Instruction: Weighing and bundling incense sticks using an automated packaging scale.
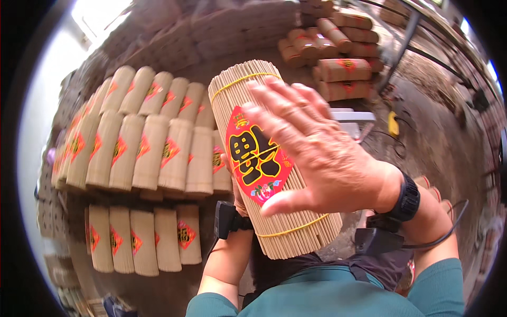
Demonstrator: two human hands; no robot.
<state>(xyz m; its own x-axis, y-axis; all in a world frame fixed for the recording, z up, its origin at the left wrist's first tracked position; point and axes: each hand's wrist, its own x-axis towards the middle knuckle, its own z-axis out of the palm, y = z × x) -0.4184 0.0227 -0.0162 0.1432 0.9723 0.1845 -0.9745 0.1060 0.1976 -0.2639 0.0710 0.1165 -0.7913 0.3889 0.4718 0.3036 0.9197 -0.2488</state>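
Note:
In front of my chest is a thick bundle of thin tan sticks [224, 84], tilted, with a yellow band round it near each end. A red diamond label [253, 158] with a large black character and a flower print lies on its upper side. My left hand [238, 196] supports the bundle from its left side, its fingers mostly hidden behind the sticks. Flat over the label's right part, my right hand [317, 145] has its fingers stretched out and thumb apart. Black straps with small devices are on both wrists.
Stacked bundles [153, 150] with red labels stand in rows at the left, with a lower row [145, 240] nearer me. More bundles [346, 68] are piled at the far right. A white stool [351, 116], a yellow object [393, 124] and dark cables [398, 145] are beyond my right hand.

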